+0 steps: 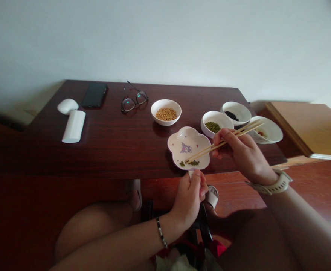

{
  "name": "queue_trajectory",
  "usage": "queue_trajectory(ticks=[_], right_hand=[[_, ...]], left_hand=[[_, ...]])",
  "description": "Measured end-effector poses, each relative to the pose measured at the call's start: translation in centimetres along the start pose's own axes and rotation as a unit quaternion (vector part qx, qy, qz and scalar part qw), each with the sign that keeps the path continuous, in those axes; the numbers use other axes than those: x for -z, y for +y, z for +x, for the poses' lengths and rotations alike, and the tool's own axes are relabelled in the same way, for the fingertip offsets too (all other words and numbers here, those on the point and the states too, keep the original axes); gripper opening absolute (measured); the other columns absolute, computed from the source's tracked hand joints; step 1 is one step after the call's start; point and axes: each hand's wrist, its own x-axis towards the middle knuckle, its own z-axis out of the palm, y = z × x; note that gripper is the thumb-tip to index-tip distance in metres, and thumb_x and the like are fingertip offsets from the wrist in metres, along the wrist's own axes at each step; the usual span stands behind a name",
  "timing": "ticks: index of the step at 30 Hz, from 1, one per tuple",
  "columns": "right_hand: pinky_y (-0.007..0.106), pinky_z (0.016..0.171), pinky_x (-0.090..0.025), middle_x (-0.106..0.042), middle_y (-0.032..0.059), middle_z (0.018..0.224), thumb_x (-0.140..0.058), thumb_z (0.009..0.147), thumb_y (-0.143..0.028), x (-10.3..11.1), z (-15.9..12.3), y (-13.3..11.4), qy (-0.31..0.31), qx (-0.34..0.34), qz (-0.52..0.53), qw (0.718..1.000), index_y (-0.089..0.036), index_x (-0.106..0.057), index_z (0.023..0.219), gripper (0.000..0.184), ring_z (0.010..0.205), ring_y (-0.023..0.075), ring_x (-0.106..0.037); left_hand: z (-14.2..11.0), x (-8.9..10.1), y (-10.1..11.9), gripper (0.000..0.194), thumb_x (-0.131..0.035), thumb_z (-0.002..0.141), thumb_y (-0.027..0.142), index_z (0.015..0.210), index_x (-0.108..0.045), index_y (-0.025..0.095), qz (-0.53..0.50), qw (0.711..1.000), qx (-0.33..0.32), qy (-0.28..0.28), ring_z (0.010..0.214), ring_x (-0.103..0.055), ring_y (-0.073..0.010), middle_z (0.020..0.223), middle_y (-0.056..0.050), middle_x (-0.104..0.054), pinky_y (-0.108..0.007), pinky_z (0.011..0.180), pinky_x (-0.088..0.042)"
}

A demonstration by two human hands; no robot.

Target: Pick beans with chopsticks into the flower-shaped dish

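Pinching flower-shaped dish (185, 145) at near rim w/ L hand (186, 199), right by surface (111, 150) edge. R hand (244, 154) clamps bamboo chopsticks (224, 141), tips over dish; hands apart, open room left of dish.

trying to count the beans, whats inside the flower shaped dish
The flower-shaped dish holds small green beans near its rim; the left hand covers one edge, hiding anything there.
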Motion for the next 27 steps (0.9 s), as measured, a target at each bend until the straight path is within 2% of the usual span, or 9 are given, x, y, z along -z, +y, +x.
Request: queue_trajectory(ticks=[9,14,19,23,25,27], right_hand=[[0.024,0.062,-0.056,-0.071,0.0032,0.070,-0.063,0.107,-0.062,0.1,0.2,0.5,-0.002,0.002,-0.014,1.000,-0.021,-0.071,0.085,0.046,0.063,0.0146,-0.066],[0.023,0.060,-0.056,-0.069,0.0028,0.068,-0.065,0.107,-0.057,0.0,0.2,0.2,0.010,0.000,0.015,1.000,-0.021,-0.071,0.083,0.044,0.062,0.0139,-0.066],[0.023,0.056,-0.054,-0.068,0.0027,0.081,-0.069,0.106,-0.049,1.1,0.6,-0.4,0.089,0.025,0.068,0.993,-0.021,-0.072,0.082,0.037,0.062,0.0108,-0.064],[0.028,0.055,-0.053,-0.066,0.0024,0.085,-0.072,0.103,-0.044,4.1,2.0,-0.4,0.164,0.083,0.111,0.977,-0.023,-0.071,0.079,0.032,0.063,0.0120,-0.063],[0.030,0.055,-0.052,-0.068,0.0032,0.085,-0.072,0.103,-0.040,5.7,2.8,-0.1,0.231,0.141,0.093,0.958,-0.024,-0.071,0.079,0.028,0.063,0.0132,-0.062],[0.031,0.055,-0.051,-0.066,0.0038,0.081,-0.069,0.103,-0.037,6.7,3.4,0.1,0.289,0.165,0.062,0.941,-0.025,-0.072,0.079,0.028,0.062,0.0143,-0.063]], left_hand=[[-0.1,-0.1,0.2,0.048,-0.059,0.103,0.066,0.090,-0.053,0.020,-0.008,1.000,0.000,0.000,0.047,-0.026,-0.0063,0.058,0.010,-0.040,-0.024,0.049,-0.022],[0.0,-0.1,0.2,0.045,-0.058,0.104,0.063,0.089,-0.053,0.020,0.002,1.000,-0.006,-0.003,0.047,-0.027,-0.0066,0.059,0.009,-0.041,-0.024,0.049,-0.022],[0.0,0.0,0.2,0.044,-0.059,0.104,0.062,0.091,-0.053,0.021,-0.010,1.000,-0.004,-0.003,0.048,-0.026,-0.0069,0.058,0.010,-0.040,-0.024,0.049,-0.022],[-0.1,0.0,0.3,0.045,-0.058,0.104,0.063,0.091,-0.052,0.021,-0.013,1.000,-0.002,-0.002,0.049,-0.026,-0.0071,0.059,0.010,-0.040,-0.024,0.050,-0.022],[-0.2,0.0,0.4,0.046,-0.058,0.104,0.065,0.091,-0.052,0.021,-0.011,1.000,-0.003,-0.002,0.049,-0.027,-0.0072,0.059,0.010,-0.040,-0.024,0.050,-0.021],[-0.2,-0.1,0.4,0.047,-0.058,0.103,0.066,0.091,-0.052,0.021,-0.009,1.000,-0.003,-0.004,0.049,-0.027,-0.0074,0.059,0.010,-0.040,-0.024,0.050,-0.021]])
